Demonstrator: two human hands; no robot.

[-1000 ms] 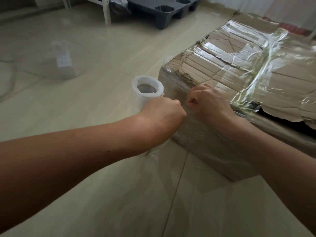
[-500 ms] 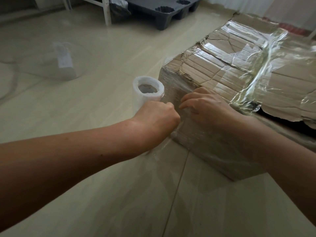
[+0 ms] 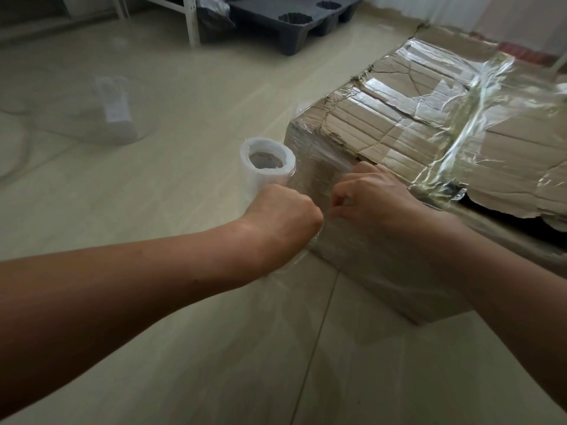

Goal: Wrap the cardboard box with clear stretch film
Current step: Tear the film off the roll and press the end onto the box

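A large brown cardboard box (image 3: 395,118) lies on the pale tiled floor (image 3: 190,167) at the right of the view. Shiny bands of clear film (image 3: 460,127) cross its torn top flaps, and layers of the same film cover its near side. The left hand (image 3: 282,214) is closed in a fist round the lower part of a whitish roll of clear stretch film (image 3: 267,162). The roll stands upright just beside the box's near left corner, and its open end, with the brown core inside, shows above the fist. A taut sheet of film runs from the roll to the side of the box. The right hand (image 3: 379,196) sits at the upper edge of that side with its fingers curled, thumb and forefinger drawn together on the film as in a pinch. The two hands nearly touch. Farther off on the floor are a dark grey plastic pallet (image 3: 294,23), a white metal frame leg (image 3: 191,23) and a small white pack (image 3: 115,110) too blurred to make out.
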